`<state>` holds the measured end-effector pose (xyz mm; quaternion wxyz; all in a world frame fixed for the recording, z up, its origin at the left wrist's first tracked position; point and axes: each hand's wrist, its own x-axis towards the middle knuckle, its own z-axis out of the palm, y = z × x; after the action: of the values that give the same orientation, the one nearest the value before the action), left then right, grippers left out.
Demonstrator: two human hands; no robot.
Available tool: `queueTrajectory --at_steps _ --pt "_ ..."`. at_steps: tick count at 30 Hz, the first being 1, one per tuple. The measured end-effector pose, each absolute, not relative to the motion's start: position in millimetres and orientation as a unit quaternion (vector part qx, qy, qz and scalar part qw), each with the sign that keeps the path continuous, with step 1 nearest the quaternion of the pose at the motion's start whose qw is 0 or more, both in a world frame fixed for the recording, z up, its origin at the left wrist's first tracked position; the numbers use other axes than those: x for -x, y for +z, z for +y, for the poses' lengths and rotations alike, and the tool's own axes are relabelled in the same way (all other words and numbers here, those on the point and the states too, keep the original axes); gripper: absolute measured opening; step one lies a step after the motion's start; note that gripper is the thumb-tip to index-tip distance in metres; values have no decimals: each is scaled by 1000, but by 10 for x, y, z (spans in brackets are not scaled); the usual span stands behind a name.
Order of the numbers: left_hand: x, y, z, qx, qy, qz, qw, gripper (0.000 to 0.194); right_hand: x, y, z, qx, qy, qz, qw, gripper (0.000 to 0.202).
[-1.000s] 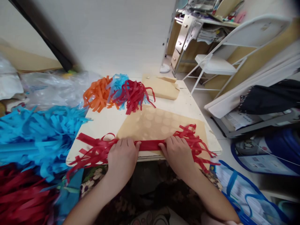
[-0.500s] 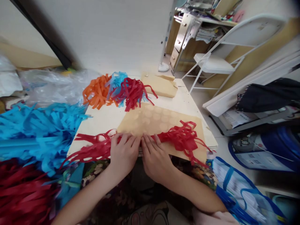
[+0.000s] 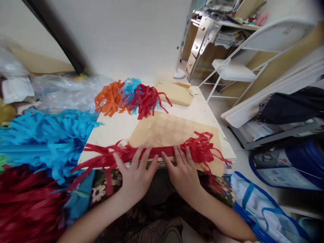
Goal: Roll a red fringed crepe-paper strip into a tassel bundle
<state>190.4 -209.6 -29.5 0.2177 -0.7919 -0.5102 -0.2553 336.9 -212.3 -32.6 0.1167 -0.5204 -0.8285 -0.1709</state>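
A rolled strip of red fringed paper [image 3: 164,151] lies along the near edge of a low pale table [image 3: 113,128], its loose fringes spreading at both ends. My left hand [image 3: 136,175] lies flat on the roll left of centre, fingers spread. My right hand [image 3: 183,170] presses flat on the roll just right of centre, fingertips beside the right fringe bunch [image 3: 202,148]. Neither hand grips anything. A tan sheet [image 3: 169,130] with pale circles lies under the roll.
Orange, blue and red paper tassels [image 3: 129,96] sit at the table's far side beside a tan block [image 3: 176,93]. Piles of blue fringe [image 3: 43,135] and red fringe [image 3: 25,202] fill the left. A white folding chair [image 3: 235,67] and blue bags [image 3: 265,209] stand right.
My hands, side by side at the roll's centre half a second ago, have slid apart and opened flat, fingers spread. The red middle section shows again between them.
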Motion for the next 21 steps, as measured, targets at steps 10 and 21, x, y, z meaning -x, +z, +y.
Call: queueTrajectory --at_steps 10,21 --pt "-1880 -309 -2036 826 -263 -483 122 8 -3310 -231 -2042 487 -142 -845 167 14" --pt "-1819 -188 -1913 856 -143 -477 141 23 -3300 -213 -1925 489 -135 -854 114 20"
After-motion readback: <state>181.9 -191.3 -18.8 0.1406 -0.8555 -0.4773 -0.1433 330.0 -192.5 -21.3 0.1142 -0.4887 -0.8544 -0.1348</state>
